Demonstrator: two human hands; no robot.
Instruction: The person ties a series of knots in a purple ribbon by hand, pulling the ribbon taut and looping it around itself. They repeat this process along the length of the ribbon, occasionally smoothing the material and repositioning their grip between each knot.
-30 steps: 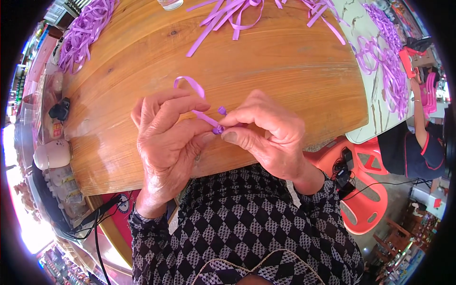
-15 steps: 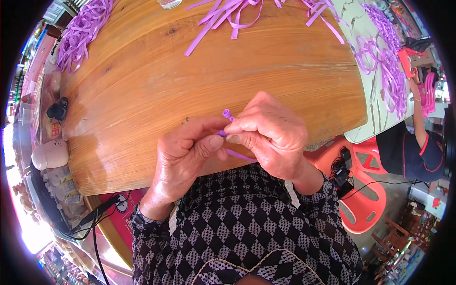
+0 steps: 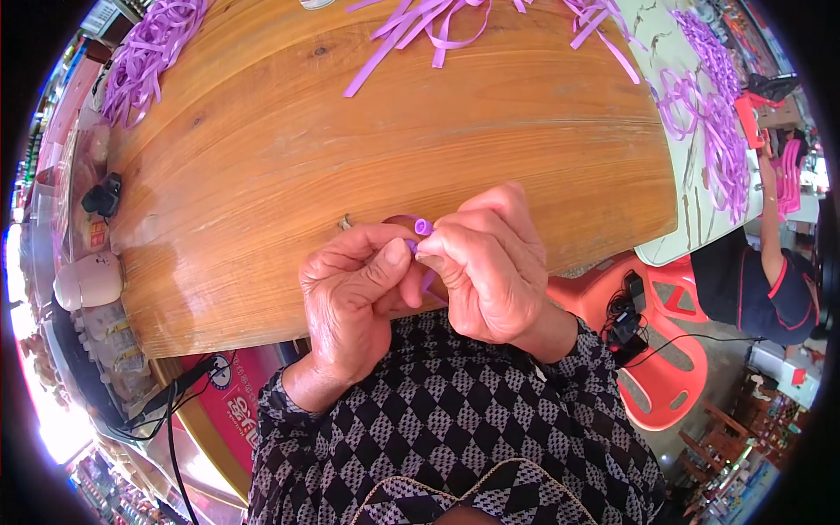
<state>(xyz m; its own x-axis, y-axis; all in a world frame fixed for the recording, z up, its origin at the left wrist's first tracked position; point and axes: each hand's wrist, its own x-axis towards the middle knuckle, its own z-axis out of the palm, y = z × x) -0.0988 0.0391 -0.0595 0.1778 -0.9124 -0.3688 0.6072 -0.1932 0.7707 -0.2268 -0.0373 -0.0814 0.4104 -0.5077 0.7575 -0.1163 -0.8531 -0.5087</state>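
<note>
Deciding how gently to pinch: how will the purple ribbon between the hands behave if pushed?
The ribbon is probably floppy, as its loose length bends in a curve. It looks light, being thin and narrow. Its rolled tip seems to show a hollow centre, so it might squash easily.

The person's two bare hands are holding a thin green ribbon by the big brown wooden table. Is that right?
Not quite: the ribbon isn't green. The head view shows a thin purple ribbon. The rest is right: the person's bare left hand and bare right hand are holding it by the big brown wooden table.
</note>
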